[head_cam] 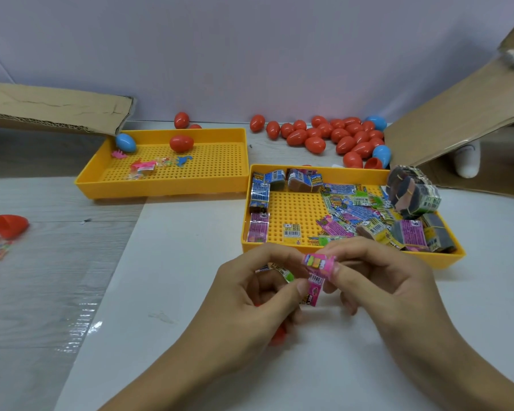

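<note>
Right now I see both hands meeting low in the middle of the view, over the near part of the worktop (pixel 161 292). The left hand (pixel 250 295) has its fingers (pixel 294 287) curled in, thumb and forefinger pinching the lower strip of a pink leaflet (pixel 318 266). The right hand (pixel 383 280) pinches the leaflet's upper fold from the other side, its other fingers tucked under. The left hand also holds a second folded slip with a green edge (pixel 279 271), and a red piece (pixel 278 336) shows beneath its palm; I cannot tell what that piece is. The worktop is white with a grey wood-grain strip on the left, backed by a pale lilac wall (pixel 250 54). Just beyond the hands sits a yellow tray (pixel 445 259) full of printed leaflets and a banded bundle (pixel 413 192). A second yellow tray (pixel 161 191) lies far left with small toys, a red egg and a blue one. Red eggs (pixel 315 143) and a few blue eggs (pixel 382 154) are heaped along the far edge, between cardboard flaps on the left (pixel 51 108) and right (pixel 457 114). The pink leaflet is small, glossy and partly folded, with bright blocks on its top panel and a barcode on the strip hanging down.
</note>
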`<state>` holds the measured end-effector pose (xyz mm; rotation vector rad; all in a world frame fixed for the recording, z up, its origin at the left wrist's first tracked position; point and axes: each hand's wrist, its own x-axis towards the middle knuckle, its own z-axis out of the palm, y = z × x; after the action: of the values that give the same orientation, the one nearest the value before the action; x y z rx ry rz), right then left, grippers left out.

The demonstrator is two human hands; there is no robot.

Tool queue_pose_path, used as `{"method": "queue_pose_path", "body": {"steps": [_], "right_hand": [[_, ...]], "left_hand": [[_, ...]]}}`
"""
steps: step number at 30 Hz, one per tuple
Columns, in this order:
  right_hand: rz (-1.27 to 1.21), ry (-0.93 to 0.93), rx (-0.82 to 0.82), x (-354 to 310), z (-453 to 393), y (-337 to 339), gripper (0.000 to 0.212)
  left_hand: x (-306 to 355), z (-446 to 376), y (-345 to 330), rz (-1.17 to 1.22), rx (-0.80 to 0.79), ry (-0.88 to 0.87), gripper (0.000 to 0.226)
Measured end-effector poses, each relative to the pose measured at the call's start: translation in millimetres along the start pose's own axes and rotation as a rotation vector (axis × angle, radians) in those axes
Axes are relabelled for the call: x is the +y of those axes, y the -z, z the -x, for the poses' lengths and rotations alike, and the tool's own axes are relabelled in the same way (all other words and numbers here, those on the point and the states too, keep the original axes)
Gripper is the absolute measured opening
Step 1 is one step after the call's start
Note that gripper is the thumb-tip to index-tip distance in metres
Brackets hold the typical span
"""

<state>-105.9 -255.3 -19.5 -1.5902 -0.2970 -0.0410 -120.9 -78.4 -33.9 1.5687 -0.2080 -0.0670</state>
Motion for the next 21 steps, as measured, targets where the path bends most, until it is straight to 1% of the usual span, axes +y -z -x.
{"method": "queue_pose_path", "body": {"steps": [3, 5, 6, 7, 8, 9, 10, 11, 12, 13, 14, 16, 18, 20, 21], "right_hand": [[-0.018, -0.042, 0.011, 2, -1, 0, 0.009], [-0.029, -0.060, 0.003, 1, 0, 0, 0.009], [-0.033, -0.061, -0.002, 1, 0, 0, 0.009], [-0.037, -0.063, -0.007, 0, 0, 0, 0.009], [-0.042, -0.070, -0.012, -1, 0, 0, 0.010], [-0.047, -0.083, -0.020, -1, 0, 0, 0.010], [-0.053, -0.100, -0.035, -2, 1, 0, 0.011], [-0.064, -0.121, -0.057, -2, 1, -1, 0.012], [-0.079, -0.141, -0.085, -3, 2, -3, 0.012], [-0.089, -0.159, -0.116, -3, 3, -4, 0.012], [-0.094, -0.173, -0.143, -4, 4, -6, 0.012], [-0.103, -0.190, -0.169, -4, 6, -8, 0.012], [-0.125, -0.191, -0.174, -4, 7, -8, 0.013], [-0.148, -0.183, -0.191, -6, 6, -7, 0.027], [-0.165, -0.187, -0.196, -7, 6, -7, 0.031]], "left_hand": [[3, 0, 1, 0.013, 0.030, -0.017, 0.014], [3, 1, 1, 0.009, 0.059, -0.034, 0.006], [4, 1, 0, 0.008, 0.082, -0.048, 0.006], [5, 1, 0, 0.012, 0.113, -0.059, 0.010], [6, 0, 1, 0.040, 0.140, -0.053, 0.014], [8, -1, 2, 0.121, 0.155, -0.026, 0.013], [11, -1, 4, 0.254, 0.139, 0.020, 0.011], [13, -1, 5, 0.410, 0.101, 0.071, 0.016], [15, 0, 6, 0.550, 0.066, 0.109, 0.030], [16, 1, 6, 0.654, 0.045, 0.129, 0.044], [17, 3, 7, 0.721, 0.042, 0.137, 0.053], [19, 4, 7, 0.785, 0.060, 0.134, 0.062], [19, 4, 6, 0.785, 0.096, 0.131, 0.064], [17, 2, 5, 0.768, 0.121, 0.126, 0.064], [16, 1, 5, 0.760, 0.134, 0.121, 0.064]]}}
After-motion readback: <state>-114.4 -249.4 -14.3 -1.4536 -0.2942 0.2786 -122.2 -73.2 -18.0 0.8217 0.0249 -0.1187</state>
